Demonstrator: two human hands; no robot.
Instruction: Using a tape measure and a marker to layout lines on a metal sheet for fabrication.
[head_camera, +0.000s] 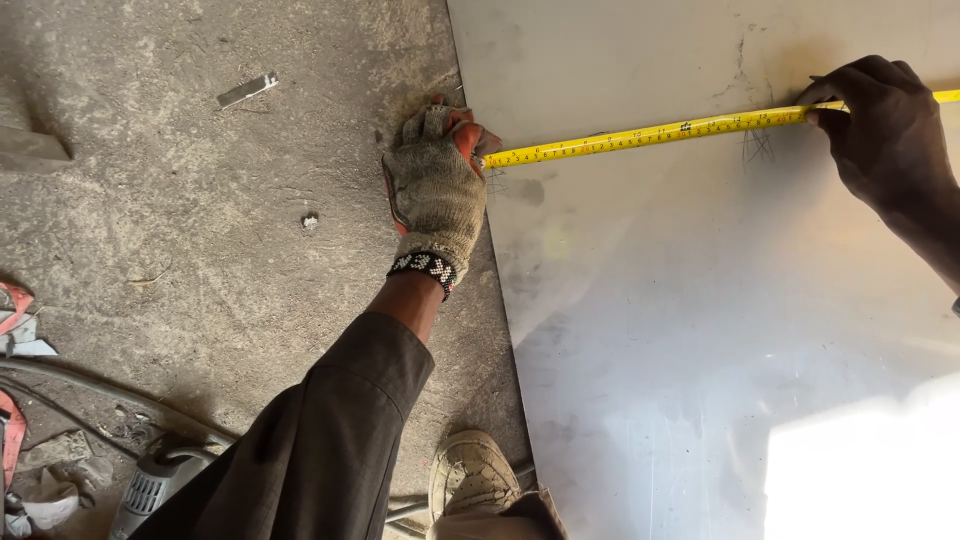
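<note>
The left hand (435, 190), in a worn knit glove, lies mostly flat at the sheet's left edge, fingers curled loosely over the tape's (650, 132) end and pinning it there. A beaded band circles that wrist. The right hand (885, 125) is bare, fingers bent and closed down on the tape further along, pressing it against the sheet (720, 330); whether it also holds something thin at the fingertips I cannot tell.

The tape is yellow, stretched taut and slightly tilted between the two hands across the upper part of the sheet. The sheet is pale grey metal, flat on the concrete floor (200, 220), with faint scratch marks near the right hand.

A shoe (475, 475) stands by the sheet's edge below; a grinder (150, 485) lies at lower left.
</note>
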